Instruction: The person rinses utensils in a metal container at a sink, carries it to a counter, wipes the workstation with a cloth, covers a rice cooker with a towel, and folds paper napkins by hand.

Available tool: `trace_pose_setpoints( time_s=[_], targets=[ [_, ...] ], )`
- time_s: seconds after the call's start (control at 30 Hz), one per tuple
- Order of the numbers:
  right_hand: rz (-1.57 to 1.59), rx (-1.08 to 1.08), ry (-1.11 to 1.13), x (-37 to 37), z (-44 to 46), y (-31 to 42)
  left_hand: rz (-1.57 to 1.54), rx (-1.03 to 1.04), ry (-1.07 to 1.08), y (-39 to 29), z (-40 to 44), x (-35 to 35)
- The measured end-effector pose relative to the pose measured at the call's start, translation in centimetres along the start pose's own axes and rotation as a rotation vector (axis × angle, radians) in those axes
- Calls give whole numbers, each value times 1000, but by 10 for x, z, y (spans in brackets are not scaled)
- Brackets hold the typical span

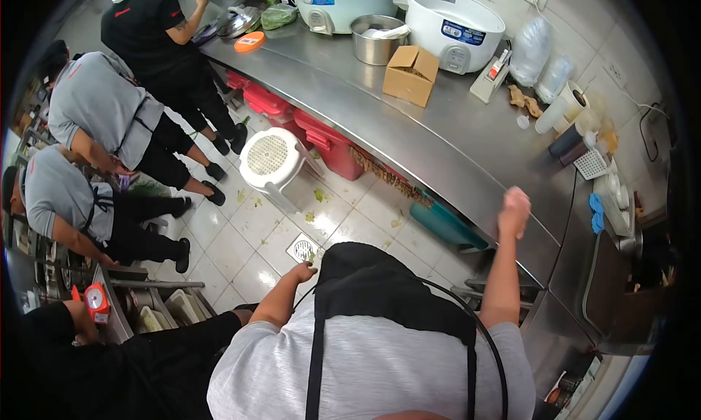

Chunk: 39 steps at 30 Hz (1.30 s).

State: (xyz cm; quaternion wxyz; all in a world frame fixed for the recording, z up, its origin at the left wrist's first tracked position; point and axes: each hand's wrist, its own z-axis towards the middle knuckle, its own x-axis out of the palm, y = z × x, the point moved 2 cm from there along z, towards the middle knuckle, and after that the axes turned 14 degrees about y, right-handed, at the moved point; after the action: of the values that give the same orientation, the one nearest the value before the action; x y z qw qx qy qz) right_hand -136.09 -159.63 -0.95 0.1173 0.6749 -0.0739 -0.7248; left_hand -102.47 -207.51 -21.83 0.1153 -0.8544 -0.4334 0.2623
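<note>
Steel worktop (475, 135) lies just beside or beneath the right hand (515, 212), contact unclear, left hand (303, 272) near the black apron (372, 274); cannot tell whether either grip is clenched or released; steady movements, clear of the worktop's edge, seem best.

counter (467, 146): silver | apron (372, 285): black | stool (267, 159): white | box (410, 77): brown | bins (334, 148): red

Heathered grey short-sleeved shirt (409, 361); black apron (365, 281); thin black cable (499, 351).
</note>
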Motion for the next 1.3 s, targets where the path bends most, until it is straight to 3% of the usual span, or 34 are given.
trace_pose_setpoints(
  time_s=[0.07, 0.1, 0.13, 0.17, 0.2, 0.23, 0.3, 0.4, 0.47, 0.53, 0.57, 0.6, 0.63, 0.77, 0.83, 0.9, 0.97, 1.07, 1.1, 1.17, 1.2, 1.23, 1.27, 1.3],
  targets=[
    [273, -193, -143, 17, 3, 73, 19, 10, 74, 15, 7, 15],
    [508, -303, 16, 22, 0, 112, 20, 0, 106, 22, 8, 24],
    [555, -354, -36, 30, -15, 155, 20, -10, 139, 26, 9, 29],
    [657, -514, 60, 70, -15, 175, 42, -35, 166, 25, 4, 30],
    [683, -671, 189, 62, -39, 205, 5, -39, 152, 31, 4, 32],
    [600, -760, 236, 68, -58, 218, -22, -40, 150, 38, 4, 36],
    [780, -837, 227, 67, -75, 237, -43, -42, 149, 27, 2, 37],
    [1403, -558, 252, 68, -41, 196, -73, -58, 105, 0, -25, 17],
    [837, -413, -114, 9, -18, 150, -113, -58, 56, 6, -15, 18],
    [613, -171, -200, 8, 11, 76, -63, -47, 45, 0, -13, 15],
    [320, -193, -258, 6, 18, 48, -57, -34, 36, -2, -13, 14],
    [75, -83, -130, 6, 24, 31, -58, -25, 25, -3, -14, 14],
    [-118, 157, -269, 16, 22, 36, -64, -18, 13, -1, -15, 16],
    [-78, -272, -85, 33, 32, 104, -94, -37, 1, 9, -17, 24],
    [232, -367, -55, 50, 14, 167, -23, 12, 16, 38, -2, 36],
    [117, -522, -6, 74, -4, 213, 52, 45, 35, 61, 8, 43],
    [309, -688, 102, 85, -13, 244, -86, -40, 4, 60, -11, 37],
    [869, -650, 274, 85, -5, 258, -233, -78, -30, 60, -30, 28],
    [813, -723, 123, 73, 4, 253, -253, -77, -42, 65, -31, 28],
    [1105, -437, 357, 57, 37, 226, -163, -6, -171, 137, 33, 63],
    [1255, -293, 469, 50, 55, 213, -212, -141, -71, 135, 28, 60],
    [1237, -288, 316, 37, 72, 200, -58, -119, 52, 134, 39, 54],
    [1213, -287, 169, 27, 90, 186, 666, 349, 199, 111, 42, 51],
    [1274, -248, 130, 31, 115, 164, 221, 15, 130, 110, 35, 46]
  ],
)
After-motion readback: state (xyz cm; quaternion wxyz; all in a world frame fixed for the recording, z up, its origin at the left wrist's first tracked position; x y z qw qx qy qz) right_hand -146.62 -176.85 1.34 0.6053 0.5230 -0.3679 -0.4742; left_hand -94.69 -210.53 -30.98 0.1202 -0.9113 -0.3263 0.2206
